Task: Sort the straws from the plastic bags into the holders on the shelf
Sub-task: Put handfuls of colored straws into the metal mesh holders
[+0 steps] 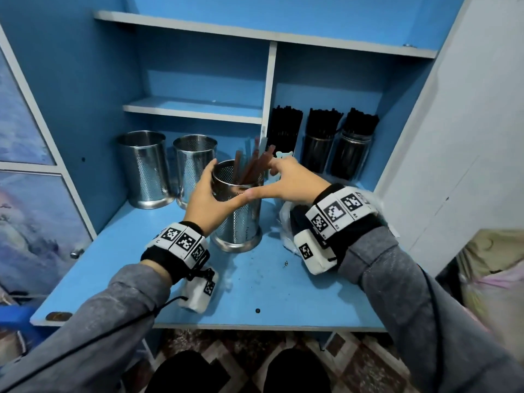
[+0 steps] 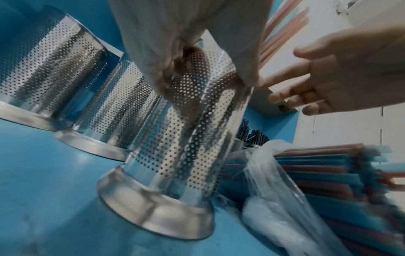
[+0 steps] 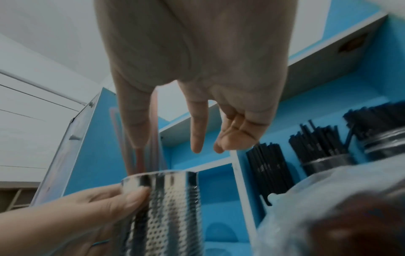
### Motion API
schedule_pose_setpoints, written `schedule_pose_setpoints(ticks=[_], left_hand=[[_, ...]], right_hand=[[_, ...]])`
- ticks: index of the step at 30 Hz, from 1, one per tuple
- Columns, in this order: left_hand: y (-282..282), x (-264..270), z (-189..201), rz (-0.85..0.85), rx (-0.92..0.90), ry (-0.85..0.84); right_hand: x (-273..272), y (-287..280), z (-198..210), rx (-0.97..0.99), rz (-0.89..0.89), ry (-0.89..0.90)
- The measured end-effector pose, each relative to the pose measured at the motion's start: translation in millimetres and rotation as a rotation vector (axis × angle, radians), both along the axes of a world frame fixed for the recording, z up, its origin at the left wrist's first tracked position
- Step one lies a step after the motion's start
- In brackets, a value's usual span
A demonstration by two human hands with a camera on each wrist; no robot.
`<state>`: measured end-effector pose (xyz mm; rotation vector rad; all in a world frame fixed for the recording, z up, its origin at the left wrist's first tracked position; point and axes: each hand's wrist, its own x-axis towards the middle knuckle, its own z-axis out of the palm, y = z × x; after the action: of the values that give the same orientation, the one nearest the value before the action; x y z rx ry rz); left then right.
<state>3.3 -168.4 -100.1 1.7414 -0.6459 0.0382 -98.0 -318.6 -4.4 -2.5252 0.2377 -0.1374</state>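
A perforated steel holder [image 1: 238, 217] stands on the blue shelf [image 1: 255, 285] with several reddish-brown straws [image 1: 252, 165] leaning in it. My left hand [image 1: 226, 182] grips its upper wall, thumb in front and fingers round the far left side; the left wrist view shows that hand [image 2: 175, 52] on the holder [image 2: 186, 138]. Over the right rim hovers my right hand [image 1: 265, 180], open, fingers loosely spread beside the straws [image 3: 140, 155] and holding nothing [image 3: 208, 121]. A clear plastic bag [image 2: 274, 190] of blue and red straws [image 2: 328, 173] lies under my right wrist.
Two empty steel holders [image 1: 144, 168] [image 1: 192, 163] stand at the back left. In the right compartment, jars of black straws [image 1: 320, 137] [image 1: 357, 143] stand in a row. A vertical divider [image 1: 269, 89] rises just behind the held holder.
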Motion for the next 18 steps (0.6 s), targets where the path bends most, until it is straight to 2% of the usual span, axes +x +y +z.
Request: schedule_pose_setpoints(ticks=[5,9,11,15,18], left_hand=[[-4,-9,-2,0.058,-0.027,0.068],[-10,-35,-1,0.341,-0.071,-0.016],[-14,-50,-1,0.392,-0.091,-0.087],[-27,-76,-6,0.315,-0.146,-0.238],[-40,-87,-7,0.029,-0.186,-0.254]], right_hand=[[-37,-36,9,-0.044,-0.197,-0.116],[-62,-65,7,-0.149,-0.373,-0.029],[-70,-71,3,-0.206,-0.416,0.044],[-75,-72,-9,-0.234,-0.433,0.134],[-72,-68,-18,-0.292,-0.39,0.146]])
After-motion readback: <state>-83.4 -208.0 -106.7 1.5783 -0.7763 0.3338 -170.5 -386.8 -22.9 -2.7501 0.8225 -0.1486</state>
